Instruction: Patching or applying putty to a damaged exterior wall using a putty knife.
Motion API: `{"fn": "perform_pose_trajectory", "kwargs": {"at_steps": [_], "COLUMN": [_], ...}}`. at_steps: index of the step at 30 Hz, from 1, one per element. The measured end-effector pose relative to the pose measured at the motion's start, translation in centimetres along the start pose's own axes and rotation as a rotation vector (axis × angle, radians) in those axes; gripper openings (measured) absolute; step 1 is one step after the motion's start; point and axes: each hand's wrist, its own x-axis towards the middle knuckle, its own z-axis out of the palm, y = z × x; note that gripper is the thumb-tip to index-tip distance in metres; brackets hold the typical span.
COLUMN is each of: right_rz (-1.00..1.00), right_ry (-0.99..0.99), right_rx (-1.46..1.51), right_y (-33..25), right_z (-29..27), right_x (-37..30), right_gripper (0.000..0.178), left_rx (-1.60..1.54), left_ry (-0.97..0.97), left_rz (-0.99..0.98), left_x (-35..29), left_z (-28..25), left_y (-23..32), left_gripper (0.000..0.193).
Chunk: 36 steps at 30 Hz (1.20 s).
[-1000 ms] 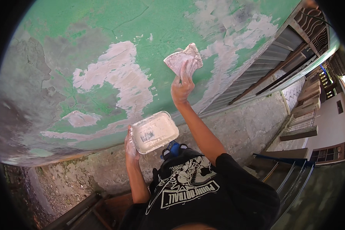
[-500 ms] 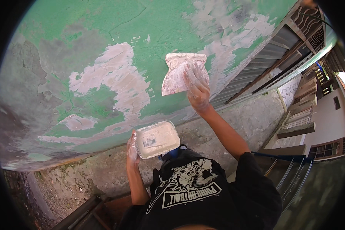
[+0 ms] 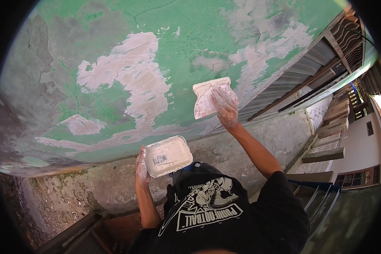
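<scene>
My right hand [image 3: 225,109] is raised and presses a wide, flat putty-smeared scraper [image 3: 208,96] against the green wall [image 3: 186,46]. The blade lies flat on the wall beside a pale patch of filler [image 3: 135,80]. My left hand [image 3: 141,168], smeared white, holds a rectangular white tub [image 3: 168,155] of pale putty at chest height, its open side facing up toward the camera.
The wall has several peeling and patched pale areas, and bare grey concrete [image 3: 114,190] runs along its base. A window grille [image 3: 309,72] and neighbouring buildings [image 3: 351,144] lie to the right. Blue ladder rails [image 3: 321,194] sit below my right arm. Dark boards [image 3: 80,230] lie lower left.
My right hand has swept the scraper across the wall, first rightward and up, then settling lower. The tub in my left hand stayed nearly still.
</scene>
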Motion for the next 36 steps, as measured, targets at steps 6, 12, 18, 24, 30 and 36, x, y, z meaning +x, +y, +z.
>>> {"fn": "perform_pose_trajectory", "kwargs": {"at_steps": [6,12,18,24,30,36], "right_rz": [-0.069,-0.077,-0.085,-0.172,-0.062,0.167], "right_ry": [0.071,-0.052,-0.006,0.137,-0.006,-0.022], "right_rx": [-0.108,-0.144,-0.055,-0.083,-0.054,0.285], "right_y": [-0.6,2.5,1.4,0.4,1.7,-2.8], "right_z": [-2.0,2.0,1.7,1.0,3.8,0.3], "right_x": [7.4,2.0,-1.3,3.3,0.1,-2.2], "right_gripper": [0.045,0.049,0.044,0.042,0.050,0.060], "left_rx": [-0.006,-0.019,0.069,0.061,0.038,0.078], "left_ry": [-0.098,-0.101,-0.183,-0.218,-0.205,-0.201], "left_rz": [-0.027,-0.070,0.010,0.001,0.002,0.039], "left_x": [1.3,2.0,3.4,2.9,1.9,2.1], "left_z": [0.7,1.8,1.4,2.4,3.4,2.8], "left_y": [-0.9,-1.6,-2.9,-4.1,-5.2,-5.6], "left_gripper": [0.051,0.053,0.056,0.049,0.048,0.050]}}
